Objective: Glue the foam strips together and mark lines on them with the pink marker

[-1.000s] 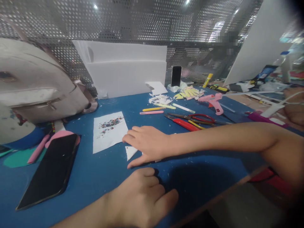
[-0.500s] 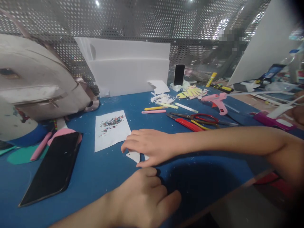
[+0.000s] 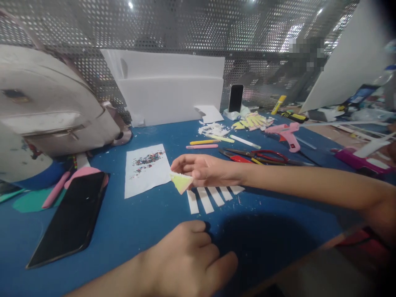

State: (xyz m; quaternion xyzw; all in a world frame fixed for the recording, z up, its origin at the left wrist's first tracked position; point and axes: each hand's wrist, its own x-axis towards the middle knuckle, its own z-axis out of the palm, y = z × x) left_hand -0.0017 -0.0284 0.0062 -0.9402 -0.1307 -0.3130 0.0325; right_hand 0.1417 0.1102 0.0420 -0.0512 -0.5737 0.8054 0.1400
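Observation:
My right hand (image 3: 206, 170) hovers above the blue table (image 3: 130, 231), pinching a small yellow-green triangular piece (image 3: 181, 182) between thumb and fingers. Just below it, several white paper strips (image 3: 212, 196) lie side by side on the table. My left hand (image 3: 185, 260) rests on the table near the front, fingers curled in a loose fist with nothing visible in it. A white sheet with coloured glitter (image 3: 146, 168) lies left of my right hand.
A black phone (image 3: 69, 218) lies at the left beside pink foam shapes (image 3: 77, 175) and a white bag (image 3: 46, 111). Behind are white foam boards (image 3: 170, 93), a propped phone (image 3: 235, 98), red scissors (image 3: 262, 156), a pink glue gun (image 3: 286, 134), and glue sticks (image 3: 202, 144).
My right hand has lifted off the table, picking up the triangular piece and turning its yellow-green side into view. The white strips it covered are now exposed. My left hand stays put.

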